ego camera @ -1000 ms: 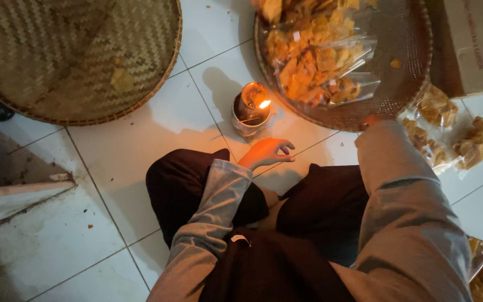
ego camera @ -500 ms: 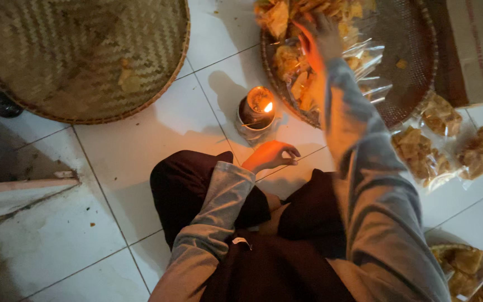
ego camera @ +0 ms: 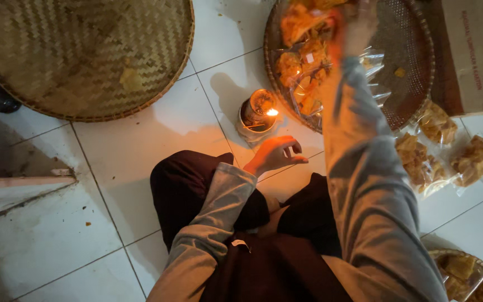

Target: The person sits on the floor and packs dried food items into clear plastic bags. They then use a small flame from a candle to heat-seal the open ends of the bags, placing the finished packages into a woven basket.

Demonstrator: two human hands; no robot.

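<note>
I sit cross-legged on a white tiled floor. My left hand (ego camera: 275, 154) hovers palm up with loosely curled, parted fingers, just in front of a small metal can lamp (ego camera: 258, 112) with a lit flame; nothing shows in it. My right hand (ego camera: 359, 23) is stretched far forward over a round woven tray (ego camera: 412, 78). It rests at a pile of fried snacks in clear plastic bags (ego camera: 303, 61). The hand is blurred, so its grip is unclear.
A large empty-looking woven tray (ego camera: 85, 56) lies at the top left. A cardboard box (ego camera: 470, 50) stands at the top right. Sealed snack bags (ego camera: 420, 162) lie on the tiles at right, and another basket of snacks (ego camera: 465, 274) sits at the bottom right. A raised ledge (ego camera: 18, 187) borders the left.
My right arm has swung from near my lap forward and up onto the snack tray. My left hand has stayed by the lamp, turning slightly.
</note>
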